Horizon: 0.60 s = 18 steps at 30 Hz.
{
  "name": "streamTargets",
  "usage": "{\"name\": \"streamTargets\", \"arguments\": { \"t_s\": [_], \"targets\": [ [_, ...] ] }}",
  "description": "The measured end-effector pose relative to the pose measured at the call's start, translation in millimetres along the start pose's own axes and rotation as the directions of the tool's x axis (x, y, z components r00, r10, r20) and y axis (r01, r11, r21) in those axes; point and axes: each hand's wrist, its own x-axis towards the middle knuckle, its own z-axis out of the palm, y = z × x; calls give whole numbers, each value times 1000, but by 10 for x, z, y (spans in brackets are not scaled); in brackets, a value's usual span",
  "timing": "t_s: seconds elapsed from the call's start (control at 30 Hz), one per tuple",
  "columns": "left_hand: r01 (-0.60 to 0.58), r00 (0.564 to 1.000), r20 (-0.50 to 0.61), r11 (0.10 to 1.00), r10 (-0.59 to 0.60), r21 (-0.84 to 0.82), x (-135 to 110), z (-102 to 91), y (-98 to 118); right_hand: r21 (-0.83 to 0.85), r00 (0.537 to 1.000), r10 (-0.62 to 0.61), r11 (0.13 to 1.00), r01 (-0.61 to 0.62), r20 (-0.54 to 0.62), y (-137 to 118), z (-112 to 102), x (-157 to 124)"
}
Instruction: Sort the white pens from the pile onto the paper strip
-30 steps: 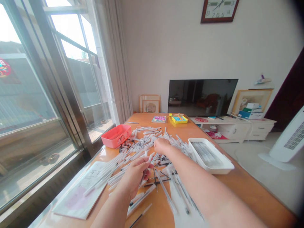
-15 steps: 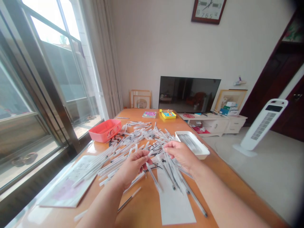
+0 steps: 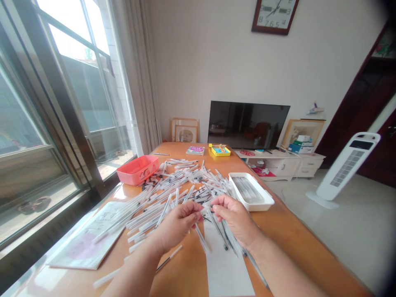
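Observation:
My left hand (image 3: 185, 218) is closed in a pinch on a translucent pen barrel (image 3: 203, 211), most of it hidden by the fingers. Close beside it, my right hand (image 3: 230, 212) pinches a small black pen part (image 3: 212, 206) whose exact kind is hard to see. The fingertips of both hands nearly meet. Beneath and around them spreads a heap of clear pen barrels (image 3: 151, 218) and dark refills. Several pens lie on a white paper strip (image 3: 229, 272) below my hands. One pen with a dark refill (image 3: 169, 258) lies by my left forearm.
On the right stands a white tray (image 3: 268, 202) holding pens in a row. A coral basket (image 3: 131, 175) is at the left, beyond a booklet (image 3: 83, 247). A yellow box (image 3: 221, 153) and a colourful booklet (image 3: 194, 150) lie at the table's far end.
My two hands have come closer together, the left moving right, so their fingertips nearly touch. The camera view has shifted slightly.

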Motion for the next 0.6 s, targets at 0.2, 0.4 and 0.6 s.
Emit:
{"name": "streamTargets", "arguments": {
  "t_s": [0.2,0.4,0.6],
  "targets": [
    [-1,1000,6,1000,1,9,13,11,-21,-58,998,-43,997,46,37,-3,-24,-29],
    [-16,999,38,999,15,31,13,15,-37,-116,997,-66,991,69,29,11,-23,-29],
    [-29,999,46,998,27,47,24,28,-49,-122,995,-82,989,87,51,19,-12,-27]
  ]
}}
